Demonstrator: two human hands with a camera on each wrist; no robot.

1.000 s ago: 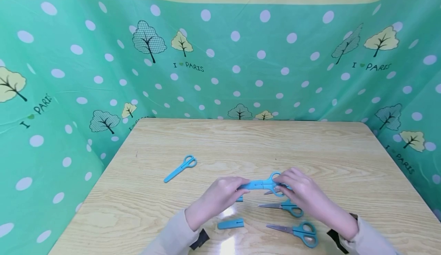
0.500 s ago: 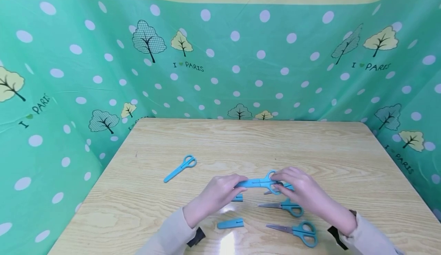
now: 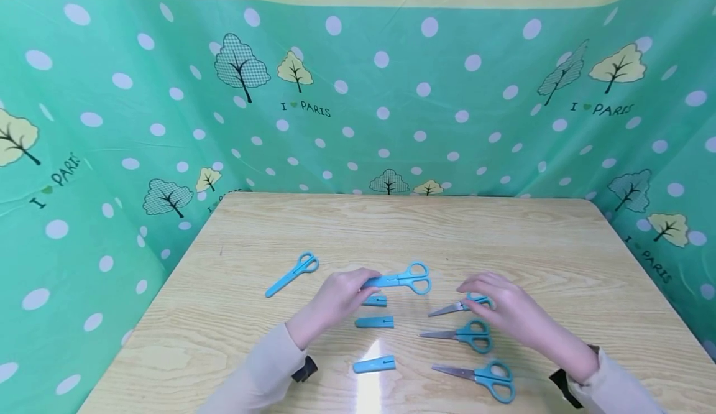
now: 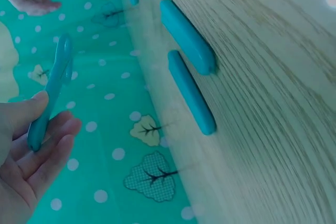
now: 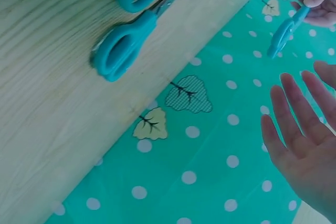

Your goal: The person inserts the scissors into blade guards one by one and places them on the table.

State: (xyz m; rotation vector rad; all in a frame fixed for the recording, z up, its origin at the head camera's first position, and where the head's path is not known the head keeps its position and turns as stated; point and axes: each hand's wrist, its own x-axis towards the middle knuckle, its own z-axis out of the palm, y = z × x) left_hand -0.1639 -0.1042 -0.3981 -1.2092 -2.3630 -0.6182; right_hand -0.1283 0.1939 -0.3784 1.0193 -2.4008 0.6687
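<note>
My left hand (image 3: 344, 293) pinches a pair of blue scissors (image 3: 415, 278) by the blue cover over its blades, with the handle loops pointing right. In the left wrist view the thumb and fingers (image 4: 46, 153) grip the cover's end, and the scissors are raised above the table. My right hand (image 3: 500, 302) holds nothing; its fingers are extended in the right wrist view. It hovers over the farthest of three uncovered scissors (image 3: 453, 308), partly hiding that one's handle. Below it lie the middle scissors (image 3: 464, 335) and the nearest scissors (image 3: 492, 378), blades pointing left.
Three loose blue blade covers lie left of the bare scissors: a far cover (image 3: 376, 301), a middle cover (image 3: 375, 322) and a near cover (image 3: 373, 364). Another covered pair of scissors (image 3: 292, 275) rests farther left on the wooden table (image 3: 335, 227). A dotted green curtain (image 3: 391, 109) surrounds the table.
My right hand has let go of the scissors' handle and moved slightly right. My left hand has carried the covered scissors left and away from me, uncovering the far loose cover and bare scissors.
</note>
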